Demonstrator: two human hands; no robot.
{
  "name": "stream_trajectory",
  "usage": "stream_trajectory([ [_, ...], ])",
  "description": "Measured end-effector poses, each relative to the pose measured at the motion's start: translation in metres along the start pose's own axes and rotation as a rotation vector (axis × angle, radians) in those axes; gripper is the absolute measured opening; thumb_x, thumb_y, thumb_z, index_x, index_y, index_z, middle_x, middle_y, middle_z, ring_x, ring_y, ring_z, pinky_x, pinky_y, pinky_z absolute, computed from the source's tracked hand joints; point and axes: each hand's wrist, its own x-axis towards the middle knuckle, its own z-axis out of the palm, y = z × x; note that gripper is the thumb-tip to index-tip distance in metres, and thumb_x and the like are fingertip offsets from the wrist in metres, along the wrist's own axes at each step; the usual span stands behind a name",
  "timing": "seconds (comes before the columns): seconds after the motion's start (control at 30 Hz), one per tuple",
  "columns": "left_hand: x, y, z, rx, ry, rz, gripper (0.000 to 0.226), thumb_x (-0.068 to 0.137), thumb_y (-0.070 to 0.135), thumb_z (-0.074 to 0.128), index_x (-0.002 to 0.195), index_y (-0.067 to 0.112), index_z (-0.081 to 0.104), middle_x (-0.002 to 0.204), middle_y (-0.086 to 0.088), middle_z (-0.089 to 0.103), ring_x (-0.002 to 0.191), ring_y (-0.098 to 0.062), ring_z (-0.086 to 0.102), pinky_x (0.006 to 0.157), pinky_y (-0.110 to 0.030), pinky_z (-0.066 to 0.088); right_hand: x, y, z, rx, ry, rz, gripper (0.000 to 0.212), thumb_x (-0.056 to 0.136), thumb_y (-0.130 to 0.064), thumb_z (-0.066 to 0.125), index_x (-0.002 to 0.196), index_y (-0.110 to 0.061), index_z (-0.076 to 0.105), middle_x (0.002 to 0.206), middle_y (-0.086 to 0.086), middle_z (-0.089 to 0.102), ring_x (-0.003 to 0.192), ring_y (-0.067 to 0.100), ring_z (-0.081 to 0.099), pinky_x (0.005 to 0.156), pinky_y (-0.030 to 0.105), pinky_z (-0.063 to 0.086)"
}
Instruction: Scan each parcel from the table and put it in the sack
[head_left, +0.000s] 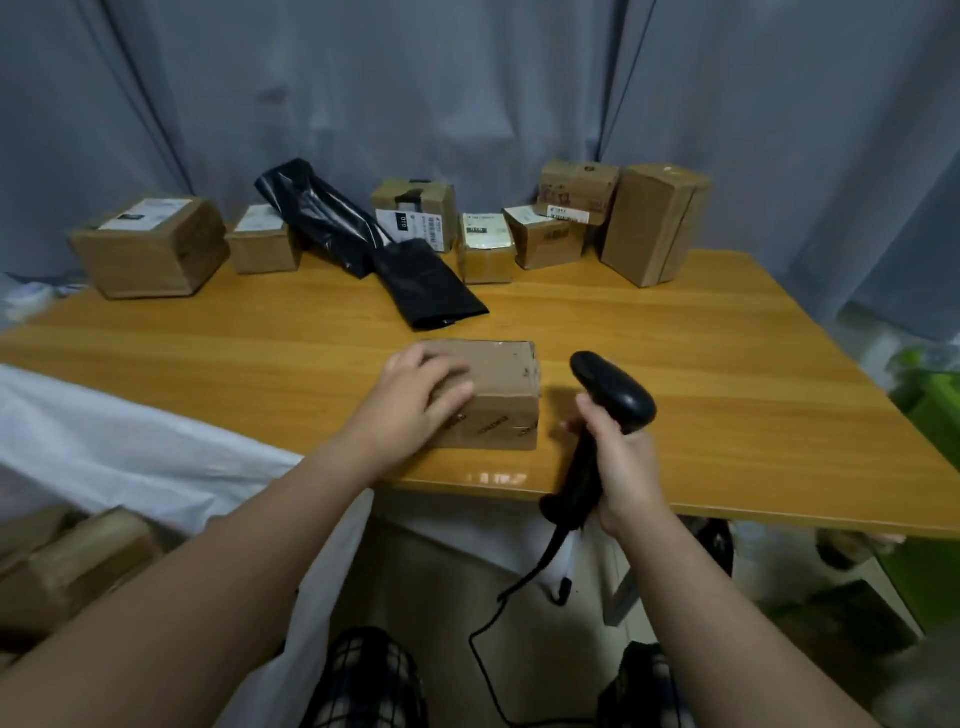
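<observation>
Here, the soft white sack (130, 441) hung off the table's (727, 415) left edge. Left hand (415, 395) lay atop the boxy cardboard parcel (498, 395) near the front edge, fingers loosely spread, pressing. Taped brown faces showed no label; it probably needed turning toward the smooth black scanner (608, 395), whose handle the right hand (623, 467) clasped.

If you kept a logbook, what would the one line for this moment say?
left hand: rests on brown parcel | right hand: grips black scanner | white sack: left of table
</observation>
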Motion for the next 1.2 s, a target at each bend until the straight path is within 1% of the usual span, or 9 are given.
stream_trajectory([
  [0.1,0.009,0.006,-0.006,-0.133,0.130,-0.290,0.059,0.094,0.050,0.051,0.144,0.020,0.038,0.144,-0.008,0.034,0.134,-0.027,0.033,0.108,-0.038,0.031,-0.005,0.008,0.001,-0.124,-0.031,-0.038,0.010,0.087,-0.029,0.069,0.088,-0.019,0.069,0.086,0.003,0.070,0.097,0.025,0.065,0.091,0.040,0.047],
  [0.23,0.011,0.010,-0.005,-0.394,-0.066,-0.545,0.074,0.091,0.054,0.055,0.148,0.013,0.029,0.146,-0.009,0.043,0.122,-0.024,0.048,0.097,-0.035,0.039,-0.006,0.014,-0.001,-0.133,-0.056,-0.062,0.017,0.087,-0.031,0.069,0.101,-0.022,0.068,0.100,0.002,0.070,0.102,0.021,0.063,0.091,0.036,0.048],
  [0.5,-0.002,0.017,0.012,-0.703,0.095,-0.331,0.042,0.092,0.002,0.058,0.124,0.026,0.042,0.125,0.009,0.050,0.108,-0.003,0.049,0.072,-0.012,0.044,-0.003,0.003,-0.007,0.253,-0.050,-0.017,0.030,0.086,-0.025,0.069,0.112,-0.011,0.068,0.102,0.003,0.074,0.100,0.017,0.068,0.093,0.038,0.051],
  [0.6,-0.010,0.016,0.018,-0.863,0.162,-0.406,0.029,0.092,-0.002,0.048,0.102,0.025,0.050,0.108,0.004,0.061,0.103,-0.013,0.059,0.079,-0.022,0.048,-0.006,0.001,-0.008,0.243,-0.055,-0.037,0.034,0.086,-0.025,0.069,0.117,-0.009,0.066,0.109,0.007,0.073,0.107,0.023,0.067,0.090,0.038,0.054],
  [0.7,-0.016,0.023,0.023,-1.042,0.146,-0.573,0.011,0.097,0.025,0.046,0.101,0.032,0.053,0.103,0.005,0.062,0.106,-0.016,0.059,0.095,-0.041,0.048,-0.009,0.002,-0.007,0.187,-0.049,-0.096,0.030,0.086,-0.020,0.071,0.114,-0.012,0.065,0.109,0.010,0.073,0.106,0.025,0.068,0.097,0.046,0.051],
  [0.83,-0.021,0.024,0.021,-0.718,0.148,-0.441,0.054,0.090,0.056,0.055,0.137,0.032,0.045,0.124,0.001,0.051,0.109,-0.015,0.057,0.097,-0.036,0.048,-0.013,-0.002,-0.005,0.091,-0.064,-0.160,0.034,0.082,-0.014,0.076,0.114,-0.008,0.065,0.106,0.008,0.073,0.102,0.022,0.069,0.098,0.047,0.051],
  [1.0,-0.027,0.033,0.011,-0.597,-0.023,-0.305,0.039,0.090,0.046,0.059,0.126,0.040,0.043,0.103,0.006,0.052,0.085,0.002,0.054,0.067,-0.009,0.044,-0.015,-0.016,-0.002,0.116,-0.104,-0.142,0.027,0.084,-0.014,0.072,0.110,-0.015,0.066,0.105,0.002,0.073,0.102,0.018,0.068,0.099,0.042,0.050],
  [1.1,-0.022,0.031,0.012,-0.478,-0.028,-0.326,0.036,0.081,0.052,0.068,0.109,0.037,0.052,0.124,0.000,0.043,0.111,-0.019,0.049,0.094,-0.034,0.045,-0.016,-0.020,0.005,0.207,-0.159,-0.113,0.022,0.087,-0.008,0.068,0.109,-0.012,0.066,0.096,0.003,0.076,0.094,0.019,0.071,0.087,0.040,0.055],
  [1.2,-0.016,0.031,0.004,-0.542,-0.196,-0.357,0.060,0.070,0.057,0.073,0.107,0.023,0.041,0.119,-0.004,0.060,0.103,-0.021,0.061,0.093,-0.044,0.049,-0.018,-0.023,0.008,0.251,-0.140,-0.125,0.017,0.087,-0.007,0.067,0.103,-0.011,0.065,0.084,-0.001,0.076,0.084,0.015,0.073,0.075,0.036,0.057],
])
